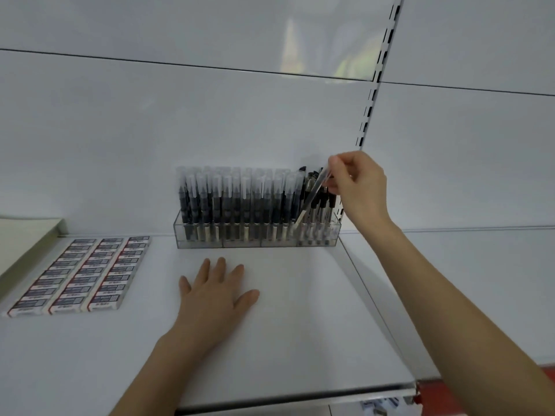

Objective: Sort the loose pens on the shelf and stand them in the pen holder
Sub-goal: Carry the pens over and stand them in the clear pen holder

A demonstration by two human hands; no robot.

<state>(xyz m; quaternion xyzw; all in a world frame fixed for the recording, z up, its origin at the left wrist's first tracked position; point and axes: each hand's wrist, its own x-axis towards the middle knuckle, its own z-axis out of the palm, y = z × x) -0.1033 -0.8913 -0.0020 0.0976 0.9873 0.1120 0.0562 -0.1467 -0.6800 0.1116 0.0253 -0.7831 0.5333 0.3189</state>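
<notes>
A clear acrylic pen holder stands against the back wall of the white shelf. Several upright pens with clear caps and dark barrels fill it. My right hand is above the holder's right end, pinching the top of a clear pen. That pen is tilted, its lower tip down among the pens in the right compartment. My left hand lies flat, palm down, fingers spread, on the shelf in front of the holder, holding nothing.
Three rows of small boxed erasers lie at the left of the shelf. A pale flat board sits at the far left. A slotted upright runs up the back wall at the right. The shelf's front edge is near.
</notes>
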